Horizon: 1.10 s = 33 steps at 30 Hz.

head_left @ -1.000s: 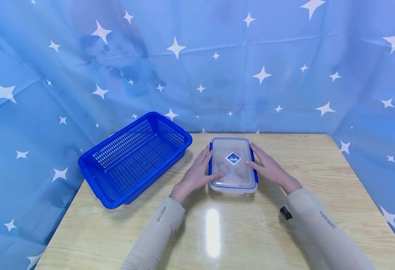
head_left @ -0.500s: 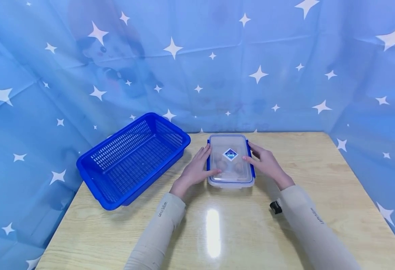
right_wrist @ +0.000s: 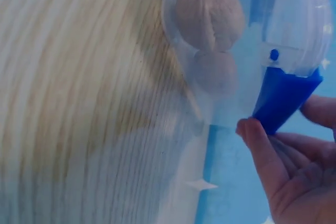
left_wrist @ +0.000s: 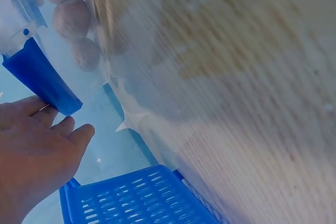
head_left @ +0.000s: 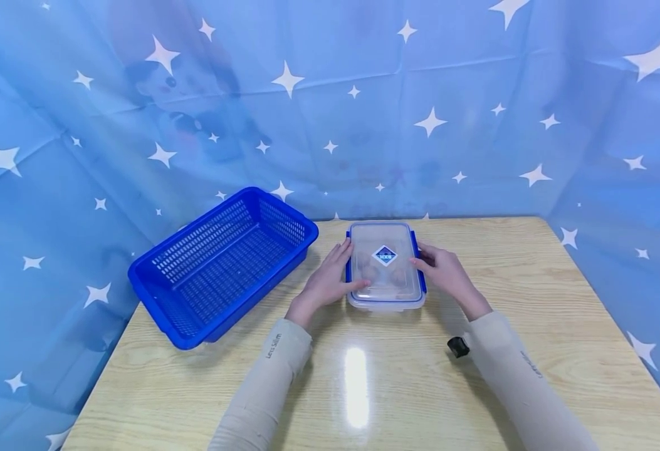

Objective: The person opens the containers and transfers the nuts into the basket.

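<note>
A clear plastic food container (head_left: 387,293) with a blue-rimmed lid and a diamond label lies on the table, with several walnuts (right_wrist: 210,17) showing through it. My left hand (head_left: 326,282) lies along its left side, fingers mostly straight against the blue latch (left_wrist: 43,77) and thumb on the lid. At the right side, my right hand (head_left: 447,272) pinches the other blue latch (right_wrist: 286,98), its fingers bent at the flap's lower edge and its thumb at the lid's edge. In the wrist views both latch flaps slant outward from the container wall.
A blue perforated basket (head_left: 155,307) stands to the left, close by the left hand, at the table's left edge. A starred blue curtain (head_left: 363,156) hangs behind the wooden table (head_left: 408,388) and along its sides. A dark strap (head_left: 458,346) sticks out under the right sleeve.
The right hand's fingers have gone from straight along the latch to bent at it. The left hand keeps its place on the container. The head view has shifted slightly.
</note>
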### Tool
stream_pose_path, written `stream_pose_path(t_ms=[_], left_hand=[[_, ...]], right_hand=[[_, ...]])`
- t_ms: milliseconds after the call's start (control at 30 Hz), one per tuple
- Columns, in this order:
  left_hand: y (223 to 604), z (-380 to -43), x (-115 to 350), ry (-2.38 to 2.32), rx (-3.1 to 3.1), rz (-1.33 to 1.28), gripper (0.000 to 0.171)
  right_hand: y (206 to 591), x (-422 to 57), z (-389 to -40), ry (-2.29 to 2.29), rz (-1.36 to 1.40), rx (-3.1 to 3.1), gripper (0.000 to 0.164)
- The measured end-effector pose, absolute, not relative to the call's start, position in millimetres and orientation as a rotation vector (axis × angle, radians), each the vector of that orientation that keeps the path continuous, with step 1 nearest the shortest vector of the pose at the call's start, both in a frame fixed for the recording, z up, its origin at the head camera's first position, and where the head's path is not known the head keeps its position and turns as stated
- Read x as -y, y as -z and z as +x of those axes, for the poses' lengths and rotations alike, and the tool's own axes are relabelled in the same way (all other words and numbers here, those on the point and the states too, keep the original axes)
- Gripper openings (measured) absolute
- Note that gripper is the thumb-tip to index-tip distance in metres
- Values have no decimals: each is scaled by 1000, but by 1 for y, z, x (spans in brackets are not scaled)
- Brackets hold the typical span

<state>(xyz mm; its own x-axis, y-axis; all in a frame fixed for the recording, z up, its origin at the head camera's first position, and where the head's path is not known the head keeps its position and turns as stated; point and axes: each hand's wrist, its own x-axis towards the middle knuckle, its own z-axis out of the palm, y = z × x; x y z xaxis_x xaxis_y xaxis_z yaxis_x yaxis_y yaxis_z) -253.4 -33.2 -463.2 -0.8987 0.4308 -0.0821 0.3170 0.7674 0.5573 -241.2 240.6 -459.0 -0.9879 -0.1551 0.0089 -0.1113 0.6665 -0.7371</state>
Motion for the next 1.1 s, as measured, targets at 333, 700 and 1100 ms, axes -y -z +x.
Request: stream_pose_path(t_ms=[333,700,1100], left_hand=[[464,-255,34,-805,-2755,595,99],[464,-256,33,-789,-2759,603,100],[460,-255,33,-762,-2763,573,100]], right_hand=[[462,-248,-237,1274,-229,-2801,46],[458,-238,-243,1141,-105,-2860,55],[444,-228,-247,1041,-71,-2846,51]])
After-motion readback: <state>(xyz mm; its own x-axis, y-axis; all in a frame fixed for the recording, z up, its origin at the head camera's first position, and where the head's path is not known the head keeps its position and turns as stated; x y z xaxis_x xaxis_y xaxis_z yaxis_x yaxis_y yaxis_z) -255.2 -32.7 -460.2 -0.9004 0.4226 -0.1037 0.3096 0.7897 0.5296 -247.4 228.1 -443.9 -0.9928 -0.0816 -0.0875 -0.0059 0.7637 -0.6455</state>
